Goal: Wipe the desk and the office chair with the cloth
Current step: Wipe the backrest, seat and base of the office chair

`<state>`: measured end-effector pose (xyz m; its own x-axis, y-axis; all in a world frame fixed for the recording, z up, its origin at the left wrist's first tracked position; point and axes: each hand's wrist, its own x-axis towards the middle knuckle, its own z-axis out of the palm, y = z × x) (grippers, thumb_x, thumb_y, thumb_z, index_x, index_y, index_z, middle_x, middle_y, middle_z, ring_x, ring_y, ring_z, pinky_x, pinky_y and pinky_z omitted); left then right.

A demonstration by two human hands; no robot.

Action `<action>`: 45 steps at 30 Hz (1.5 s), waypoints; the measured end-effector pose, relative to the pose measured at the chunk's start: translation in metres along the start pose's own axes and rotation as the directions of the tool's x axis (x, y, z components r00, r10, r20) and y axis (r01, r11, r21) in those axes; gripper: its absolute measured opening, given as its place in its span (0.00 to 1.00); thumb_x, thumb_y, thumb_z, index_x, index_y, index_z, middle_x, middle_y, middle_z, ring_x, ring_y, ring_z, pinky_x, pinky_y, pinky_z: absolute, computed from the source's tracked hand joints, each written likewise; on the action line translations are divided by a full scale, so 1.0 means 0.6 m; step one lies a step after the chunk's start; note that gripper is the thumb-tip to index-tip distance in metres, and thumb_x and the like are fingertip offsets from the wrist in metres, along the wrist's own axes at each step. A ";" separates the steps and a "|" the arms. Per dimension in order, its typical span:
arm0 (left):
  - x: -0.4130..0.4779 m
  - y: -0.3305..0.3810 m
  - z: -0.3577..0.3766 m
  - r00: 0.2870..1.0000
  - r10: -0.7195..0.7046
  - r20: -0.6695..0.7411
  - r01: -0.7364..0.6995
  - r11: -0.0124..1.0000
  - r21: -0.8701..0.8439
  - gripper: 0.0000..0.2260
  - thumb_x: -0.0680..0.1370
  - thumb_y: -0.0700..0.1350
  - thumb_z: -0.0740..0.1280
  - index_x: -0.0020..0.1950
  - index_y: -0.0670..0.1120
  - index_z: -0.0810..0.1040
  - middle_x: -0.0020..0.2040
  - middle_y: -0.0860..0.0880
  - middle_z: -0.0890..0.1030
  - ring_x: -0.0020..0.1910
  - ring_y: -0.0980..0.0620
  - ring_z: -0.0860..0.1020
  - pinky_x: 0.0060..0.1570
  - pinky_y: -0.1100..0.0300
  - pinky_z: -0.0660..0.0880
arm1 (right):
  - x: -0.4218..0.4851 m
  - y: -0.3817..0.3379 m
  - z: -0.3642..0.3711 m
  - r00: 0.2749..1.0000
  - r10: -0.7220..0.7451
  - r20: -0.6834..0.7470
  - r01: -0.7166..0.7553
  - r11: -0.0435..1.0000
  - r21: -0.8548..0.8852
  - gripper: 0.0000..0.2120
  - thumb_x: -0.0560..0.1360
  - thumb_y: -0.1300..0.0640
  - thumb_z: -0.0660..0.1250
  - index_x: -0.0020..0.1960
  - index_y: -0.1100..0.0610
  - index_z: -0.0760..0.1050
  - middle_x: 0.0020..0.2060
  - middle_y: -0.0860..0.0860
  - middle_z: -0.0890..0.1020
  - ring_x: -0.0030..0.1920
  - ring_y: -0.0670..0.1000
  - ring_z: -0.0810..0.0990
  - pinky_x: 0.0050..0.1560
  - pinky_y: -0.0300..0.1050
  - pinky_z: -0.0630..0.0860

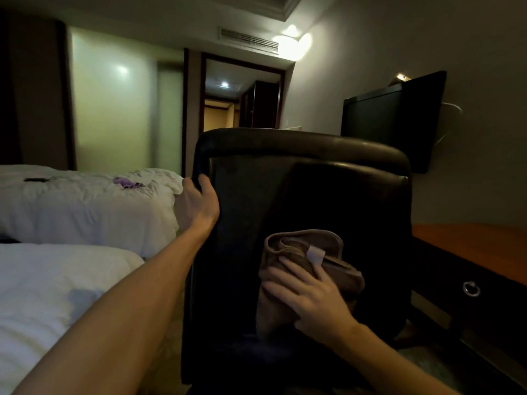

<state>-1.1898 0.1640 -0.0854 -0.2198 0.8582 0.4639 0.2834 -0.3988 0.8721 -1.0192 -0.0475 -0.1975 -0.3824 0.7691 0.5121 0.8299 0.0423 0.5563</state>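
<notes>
Chair-wiping step: left hand (199, 205), fingers curled round office chair (313, 189) edge, steadying; right hand (310, 295), fingers spread flat on cloth (296, 243); next stroke probably needs pressure upward, beyond fingertips.

chair (285, 201) seat hidden, desk (470, 246) cut off, purple thing (125, 182) perhaps fabric

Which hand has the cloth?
The right hand, its fingers spread flat on the brown cloth against the chair back. The left hand holds no cloth; it only grips the chair back's side edge.
</notes>
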 end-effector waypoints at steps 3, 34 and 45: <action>-0.001 0.000 0.001 1.000 0.001 0.007 -0.001 1.000 -0.018 0.25 0.84 0.58 0.51 0.69 0.41 0.72 0.63 0.35 0.79 0.61 0.34 0.77 0.58 0.45 0.71 | 0.048 0.066 -0.055 0.901 0.182 -0.393 -0.155 0.983 0.100 0.35 0.60 0.58 0.76 0.68 0.51 0.79 0.70 0.52 0.76 0.72 0.60 0.73 0.68 0.72 0.67; 0.001 0.009 -0.006 0.976 -0.219 0.001 0.209 0.928 -0.308 0.29 0.81 0.64 0.52 0.65 0.44 0.78 0.63 0.43 0.80 0.56 0.47 0.75 0.57 0.58 0.65 | 0.208 0.127 -0.071 0.891 -0.090 -0.445 0.172 0.974 0.147 0.27 0.69 0.61 0.66 0.69 0.54 0.78 0.70 0.53 0.77 0.70 0.62 0.75 0.71 0.67 0.67; 0.011 -0.009 -0.015 0.868 -0.373 0.328 0.470 0.401 -0.787 0.33 0.81 0.68 0.55 0.62 0.42 0.83 0.66 0.40 0.80 0.68 0.40 0.76 0.75 0.46 0.66 | 0.411 0.107 -0.068 0.958 0.105 -0.266 -0.038 0.969 0.244 0.30 0.70 0.46 0.56 0.70 0.48 0.76 0.71 0.48 0.76 0.77 0.59 0.65 0.75 0.71 0.49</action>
<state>-1.2014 0.1692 -0.0857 0.0096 0.9996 0.0262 -0.7239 -0.0111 0.6898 -1.0767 0.1189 -0.0091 -0.3872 0.5721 0.7230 0.9181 0.1673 0.3593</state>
